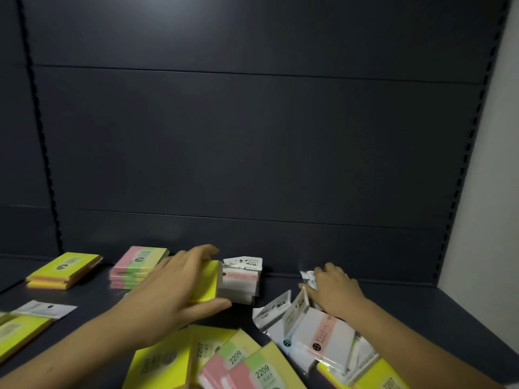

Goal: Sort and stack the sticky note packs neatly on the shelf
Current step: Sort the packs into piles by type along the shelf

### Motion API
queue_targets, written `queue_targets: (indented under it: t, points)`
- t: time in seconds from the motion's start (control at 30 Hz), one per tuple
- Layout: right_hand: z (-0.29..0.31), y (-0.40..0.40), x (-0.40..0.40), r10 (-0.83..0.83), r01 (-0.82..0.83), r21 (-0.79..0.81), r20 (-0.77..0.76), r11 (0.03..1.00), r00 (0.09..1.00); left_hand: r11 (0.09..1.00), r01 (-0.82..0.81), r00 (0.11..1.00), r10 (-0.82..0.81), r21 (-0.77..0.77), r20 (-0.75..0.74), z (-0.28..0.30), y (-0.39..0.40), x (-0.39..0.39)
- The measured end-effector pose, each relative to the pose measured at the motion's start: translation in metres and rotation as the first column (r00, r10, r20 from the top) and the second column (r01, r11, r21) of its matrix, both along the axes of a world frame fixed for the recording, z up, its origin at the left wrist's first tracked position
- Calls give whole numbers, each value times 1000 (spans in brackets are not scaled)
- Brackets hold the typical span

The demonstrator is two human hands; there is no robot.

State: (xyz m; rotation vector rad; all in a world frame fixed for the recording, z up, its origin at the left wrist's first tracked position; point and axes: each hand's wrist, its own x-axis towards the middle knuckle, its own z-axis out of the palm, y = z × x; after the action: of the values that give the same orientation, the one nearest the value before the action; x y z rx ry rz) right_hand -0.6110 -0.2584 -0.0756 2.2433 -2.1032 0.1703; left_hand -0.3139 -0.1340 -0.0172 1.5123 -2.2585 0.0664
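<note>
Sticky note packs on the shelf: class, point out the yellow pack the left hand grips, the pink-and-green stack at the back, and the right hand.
Yellow pack [207, 282], head view, its side face.
Pink-and-green stack [140, 259], head view, top label.
Right hand [335, 290], head view, back of hand.

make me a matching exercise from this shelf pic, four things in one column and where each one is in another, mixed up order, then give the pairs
Things:
1. left hand
2. right hand
3. pink and green stack
4. yellow stack

Places:
A. far left of the shelf, near the back
B. gripping a yellow pack beside the white stack
C. on white bagged packs at the right
D. at the back, just left of the left hand

Pairs: 1-B, 2-C, 3-D, 4-A
</note>
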Motion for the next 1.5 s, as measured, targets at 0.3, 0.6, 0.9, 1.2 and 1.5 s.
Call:
queue_targets:
  t: [0.3,0.6,0.9,1.2,1.5]
  points:
    - [45,30,9,-28,34,-42,124,999,992,1000,-17,992,15,-14,-129,1,13,39]
    - [68,98,118,105,-48,-252,219,966,970,990,101,927,-128,-95,-351,1,26,131]
    - [70,137,199,90,-37,-228,230,973,969,994,81,980,-93,-73,-178,-1,42,213]
    - [56,152,237,247,-191,-239,233,952,941,999,42,997,-44,-26,-66,-32,55,242]
    - [52,156,285,215,-171,-202,219,964,952,999,53,983,-51,10,-174,-23,6,302]
